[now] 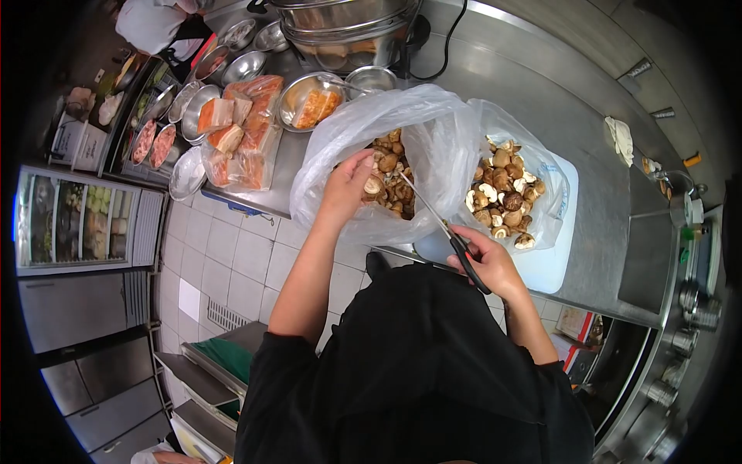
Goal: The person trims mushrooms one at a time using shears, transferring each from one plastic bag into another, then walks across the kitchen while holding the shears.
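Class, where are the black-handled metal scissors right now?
In the head view, the scissors are just right of centre, in the right hand, blades over the left translucent plastic bag of brown mushrooms.

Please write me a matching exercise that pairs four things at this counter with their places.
1. Scissors
2. Left hand
3. White board
4. Raw meat

A. Beside the steel bowls
B. Partly under the right-hand bag
C. Held in the right hand
D. At the mouth of the left-hand bag

Pairs: 1-C, 2-D, 3-B, 4-A
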{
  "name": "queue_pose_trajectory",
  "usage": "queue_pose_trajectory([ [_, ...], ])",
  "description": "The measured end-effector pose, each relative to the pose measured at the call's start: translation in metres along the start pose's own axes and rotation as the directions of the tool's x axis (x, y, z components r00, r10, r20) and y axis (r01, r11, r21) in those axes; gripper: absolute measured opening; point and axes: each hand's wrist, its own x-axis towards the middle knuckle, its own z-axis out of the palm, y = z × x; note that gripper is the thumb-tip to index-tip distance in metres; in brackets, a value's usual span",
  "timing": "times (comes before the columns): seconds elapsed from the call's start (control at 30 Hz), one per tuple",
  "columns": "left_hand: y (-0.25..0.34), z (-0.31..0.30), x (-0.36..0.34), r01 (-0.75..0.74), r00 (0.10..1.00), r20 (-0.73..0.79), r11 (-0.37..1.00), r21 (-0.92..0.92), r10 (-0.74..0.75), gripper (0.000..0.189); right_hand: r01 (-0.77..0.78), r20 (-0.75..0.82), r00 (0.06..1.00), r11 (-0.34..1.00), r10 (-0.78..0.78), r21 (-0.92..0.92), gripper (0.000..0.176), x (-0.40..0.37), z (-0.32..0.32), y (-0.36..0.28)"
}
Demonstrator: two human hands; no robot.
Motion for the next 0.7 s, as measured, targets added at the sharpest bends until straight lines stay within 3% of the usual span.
queue_pose_trajectory([
  [0.07,-0.003,-0.006,0.002,0.069,0.997,-0.012,0.996,-0.055,-0.070,0.033,-0.006,-0.001,1.000,1.000,0.006,0.002,0.057,-0.001,-0.001,-0.001],
  [0.13,-0.009,-0.011,0.003,-0.011,0.991,0.128,0.979,-0.203,0.038,0.037,0.013,0.014,1.000,1.000,-0.013,0.026,0.058,-0.001,-0.003,0.001],
  [0.47,0.005,-0.003,-0.015,-0.108,0.977,0.162,0.974,-0.201,0.142,0.044,0.052,0.115,0.992,0.995,-0.042,-0.080,0.063,-0.002,-0.007,-0.002],
  [0.53,0.009,0.001,-0.019,-0.211,0.939,0.228,0.955,-0.209,0.257,0.042,0.074,0.124,0.990,0.993,-0.062,-0.089,0.063,-0.001,-0.007,-0.001],
  [0.67,0.005,0.004,-0.019,-0.221,0.920,0.295,0.963,-0.155,0.259,0.040,0.098,0.131,0.988,0.986,-0.080,-0.138,0.062,-0.001,-0.004,-0.012],
  [0.7,0.008,0.004,-0.021,-0.167,0.930,0.300,0.971,-0.172,0.213,0.042,0.099,0.131,0.988,0.986,-0.081,-0.138,0.062,-0.001,-0.003,-0.010],
])
